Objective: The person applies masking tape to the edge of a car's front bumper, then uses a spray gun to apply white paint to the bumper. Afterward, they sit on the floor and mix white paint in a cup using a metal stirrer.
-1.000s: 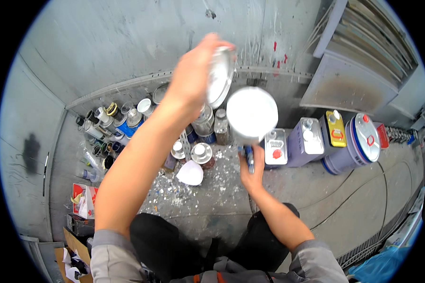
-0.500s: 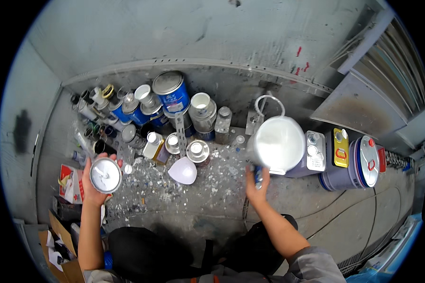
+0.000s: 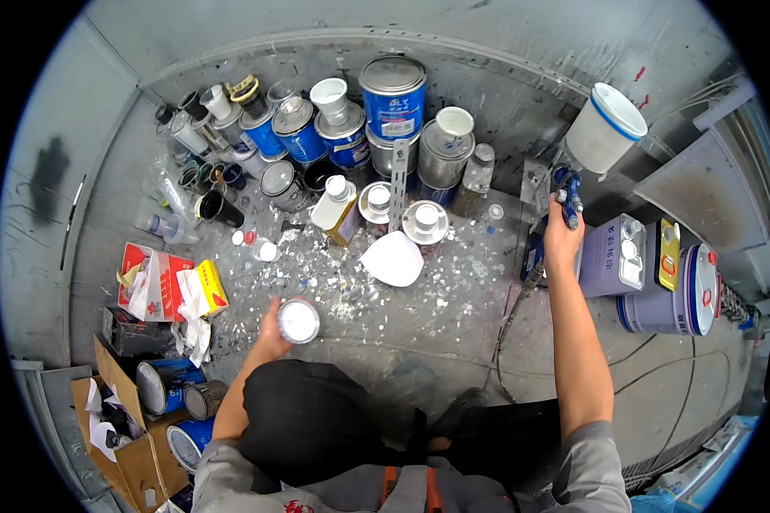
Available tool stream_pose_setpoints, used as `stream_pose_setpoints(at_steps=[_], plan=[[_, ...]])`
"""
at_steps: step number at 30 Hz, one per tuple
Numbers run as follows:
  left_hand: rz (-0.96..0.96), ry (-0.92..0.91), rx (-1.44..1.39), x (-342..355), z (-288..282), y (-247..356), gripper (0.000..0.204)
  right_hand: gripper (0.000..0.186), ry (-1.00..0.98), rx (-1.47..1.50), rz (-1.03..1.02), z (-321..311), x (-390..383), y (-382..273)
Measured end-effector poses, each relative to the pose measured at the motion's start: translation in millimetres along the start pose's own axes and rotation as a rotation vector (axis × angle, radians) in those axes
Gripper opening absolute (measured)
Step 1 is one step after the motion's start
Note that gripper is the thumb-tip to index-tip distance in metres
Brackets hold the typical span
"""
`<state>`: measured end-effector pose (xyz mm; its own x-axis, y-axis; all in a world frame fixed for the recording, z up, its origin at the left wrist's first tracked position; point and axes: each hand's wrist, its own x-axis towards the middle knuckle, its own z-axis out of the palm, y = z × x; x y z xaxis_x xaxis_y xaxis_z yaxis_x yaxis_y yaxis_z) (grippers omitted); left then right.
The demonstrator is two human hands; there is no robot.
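In my right hand, fingers closed round its handle, is a spray gun with a blue body. A large white paint cup with a blue band sits tilted on the gun. A dark hose hangs down below this hand to the floor. Low and near my knee, my left hand grips a small round lid-like piece by its edge. Its upper face is covered in white. The left fingers under it are mostly hidden.
Paint cans and used cups crowd along the wall. A purple jug and a purple pail stand at right. A white bowl-shaped piece lies mid-floor. An open cardboard box, tissue boxes and hoses lie around.
My right hand has moved right and farther away with the spray gun, tilting its cup. My left hand has come nearer and rightward with the lid-like piece. The view has shifted.
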<state>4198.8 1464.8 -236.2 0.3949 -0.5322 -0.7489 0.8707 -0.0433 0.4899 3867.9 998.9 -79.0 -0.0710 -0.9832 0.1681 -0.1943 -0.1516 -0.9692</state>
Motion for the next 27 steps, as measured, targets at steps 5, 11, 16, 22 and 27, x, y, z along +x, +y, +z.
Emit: stream_pose_setpoints(at_steps=[5, 11, 16, 22, 27], plan=[[-0.079, 0.034, 0.151, 56, -2, -17, 0.062, 0.022, 0.02, -0.004, 0.022, 17, 5, 21], [0.739, 0.171, 1.546, 75, 6, -3, 0.035, 0.019, 0.036, 0.059, 0.043, 23, 15, 39], [1.297, -0.12, 1.522, 42, 128, -2, 0.036, 0.025, 0.04, 0.007, 0.117, 16, 13, 42], [1.206, -0.215, 1.638, 56, 164, -14, 0.028, 0.037, -0.015, -0.301, -0.161, -9, -31, 30], [1.292, -0.207, 1.5, 69, 153, -20, 0.017, 0.045, -0.171, -0.247, -0.142, 16, -107, -4]])
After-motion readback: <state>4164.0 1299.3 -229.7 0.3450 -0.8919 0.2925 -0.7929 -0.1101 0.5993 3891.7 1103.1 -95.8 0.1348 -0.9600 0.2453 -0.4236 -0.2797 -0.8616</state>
